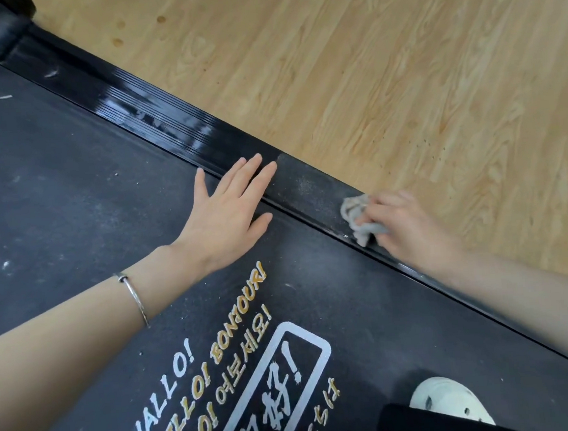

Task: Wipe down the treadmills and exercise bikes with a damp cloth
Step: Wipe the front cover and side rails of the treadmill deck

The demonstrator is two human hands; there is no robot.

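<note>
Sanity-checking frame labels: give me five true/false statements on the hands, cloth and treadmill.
1. The right hand grips the cloth on the treadmill's side rail. True.
2. The left hand holds a spray bottle. False: it lies flat, fingers straight, across the belt edge and the rail, holding nothing.
3. A bracelet sits on the left wrist. True.
4. The floor beside the treadmill is grey carpet. False: it is light wood-grain.
5. The belt is unprinted. False: it bears printed greetings, including "HALLO!".
</note>
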